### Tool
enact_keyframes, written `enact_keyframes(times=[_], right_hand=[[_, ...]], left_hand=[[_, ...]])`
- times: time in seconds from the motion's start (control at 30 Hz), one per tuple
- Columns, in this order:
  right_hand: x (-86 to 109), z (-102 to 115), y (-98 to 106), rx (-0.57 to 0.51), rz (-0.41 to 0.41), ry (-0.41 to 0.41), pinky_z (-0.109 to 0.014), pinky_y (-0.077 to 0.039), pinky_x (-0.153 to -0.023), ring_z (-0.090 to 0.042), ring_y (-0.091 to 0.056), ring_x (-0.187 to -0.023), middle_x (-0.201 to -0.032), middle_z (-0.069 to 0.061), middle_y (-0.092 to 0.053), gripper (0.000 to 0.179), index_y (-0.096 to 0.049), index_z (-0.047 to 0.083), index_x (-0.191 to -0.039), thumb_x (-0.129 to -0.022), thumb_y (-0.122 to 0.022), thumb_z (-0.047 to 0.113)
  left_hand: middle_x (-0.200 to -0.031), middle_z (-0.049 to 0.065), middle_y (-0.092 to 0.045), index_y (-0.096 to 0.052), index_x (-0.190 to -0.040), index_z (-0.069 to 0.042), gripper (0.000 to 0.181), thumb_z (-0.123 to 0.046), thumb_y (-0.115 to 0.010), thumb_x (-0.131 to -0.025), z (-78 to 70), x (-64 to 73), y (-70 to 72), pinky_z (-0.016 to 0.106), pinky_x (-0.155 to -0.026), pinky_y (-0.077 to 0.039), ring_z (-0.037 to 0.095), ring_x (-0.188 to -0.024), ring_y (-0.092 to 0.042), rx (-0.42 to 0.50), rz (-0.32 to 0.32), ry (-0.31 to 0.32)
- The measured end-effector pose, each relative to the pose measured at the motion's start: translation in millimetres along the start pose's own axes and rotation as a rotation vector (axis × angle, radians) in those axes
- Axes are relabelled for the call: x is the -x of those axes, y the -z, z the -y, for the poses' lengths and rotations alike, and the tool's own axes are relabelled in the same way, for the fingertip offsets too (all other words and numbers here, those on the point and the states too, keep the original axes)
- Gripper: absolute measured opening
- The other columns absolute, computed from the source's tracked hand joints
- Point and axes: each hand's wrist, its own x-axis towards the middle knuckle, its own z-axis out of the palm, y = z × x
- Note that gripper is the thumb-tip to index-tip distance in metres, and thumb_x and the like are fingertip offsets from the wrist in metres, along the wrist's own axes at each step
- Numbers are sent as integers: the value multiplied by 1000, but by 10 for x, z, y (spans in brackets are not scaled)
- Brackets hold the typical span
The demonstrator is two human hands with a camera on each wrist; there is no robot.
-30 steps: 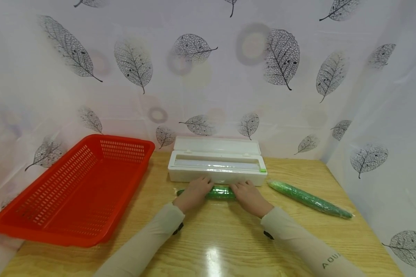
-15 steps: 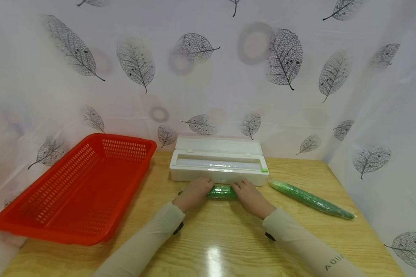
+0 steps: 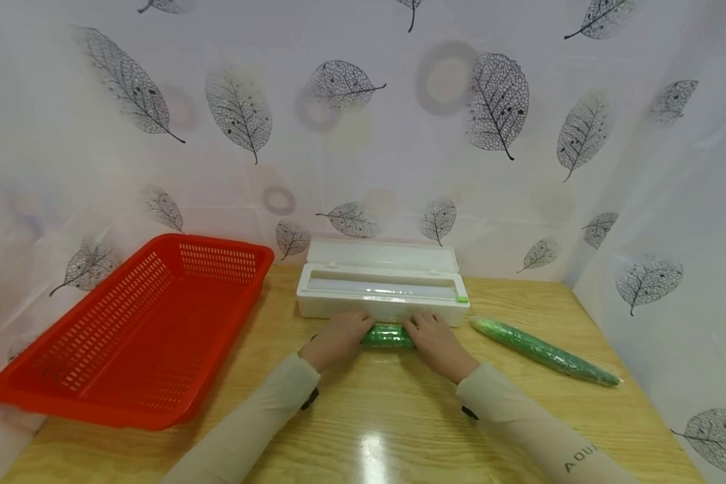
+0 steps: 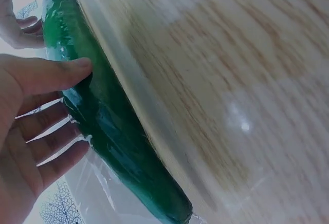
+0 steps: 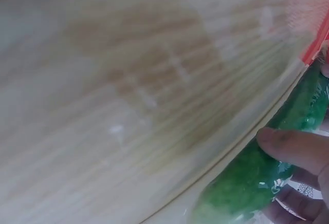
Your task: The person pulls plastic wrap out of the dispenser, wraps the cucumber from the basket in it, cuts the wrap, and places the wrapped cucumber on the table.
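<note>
A green cucumber with clear plastic film on it lies crosswise in front of a white cling film dispenser. My left hand grips its left part, thumb on the near side and fingers on the far side in the left wrist view. Toward its other end my right hand holds it the same way, the thumb pressing its near side in the right wrist view. Film stretches beyond the cucumber past the left fingers. The dispenser's lid stands raised, and a film roll shows inside.
Another film-wrapped cucumber lies slantwise on the wooden table at the right. A red plastic basket takes up the left side. Behind the table hangs a leaf-patterned curtain.
Both hands keep their grip on the cucumber, which stays in nearly the same place. The whole head view has shifted slightly.
</note>
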Motion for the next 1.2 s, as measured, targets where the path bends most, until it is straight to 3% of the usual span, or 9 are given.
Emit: enact_keyframes(times=[0.2, 0.37, 0.57, 0.87, 1.2], right_hand=[[10, 5, 30, 16, 15, -16, -36, -46, -71, -23, -59, -88, -95, -7, -62, 41, -60, 8, -100, -68, -83, 16], [13, -1, 37, -6, 18, -29, -38, -47, -73, -24, -59, -89, -95, -8, -64, 43, -59, 7, -100, -65, -84, 14], [18, -15, 36, -41, -1, -23, -34, -48, -68, -22, -60, -86, -92, -7, -64, 41, -58, 6, -99, -66, -82, 10], [7, -59, 49, -82, 2, -6, -33, -52, -72, -21, -60, -85, -91, -7, -65, 41, -58, 3, -99, -66, -82, 9], [-7, -75, 18, -97, -22, 3, -33, -52, -74, -22, -60, -85, -89, -7, -65, 37, -58, 3, -98, -69, -81, 9]], left_hand=[[-112, 4, -59, -60, -117, -9, 44, -14, -74, -76, -43, -3, -1, 33, -88, -50, 17, -101, -57, -67, 39, 30], [-117, 6, -54, -61, -114, -9, 49, -23, -80, -72, -57, -2, -8, 35, -96, -47, 20, -110, -51, -138, -1, 31], [-106, 4, -59, -62, -111, -8, 35, -16, -74, -79, -79, 3, -14, 32, -89, -50, 18, -101, -57, -196, -58, 25], [-93, 4, -61, -58, -99, -6, 18, 1, -65, -83, -74, -30, -8, 26, -71, -53, 14, -84, -59, -98, -81, 39], [-91, 3, -62, -60, -96, -5, 15, 0, -65, -83, -58, -28, -2, 26, -71, -52, 13, -81, -58, -41, -117, 21]])
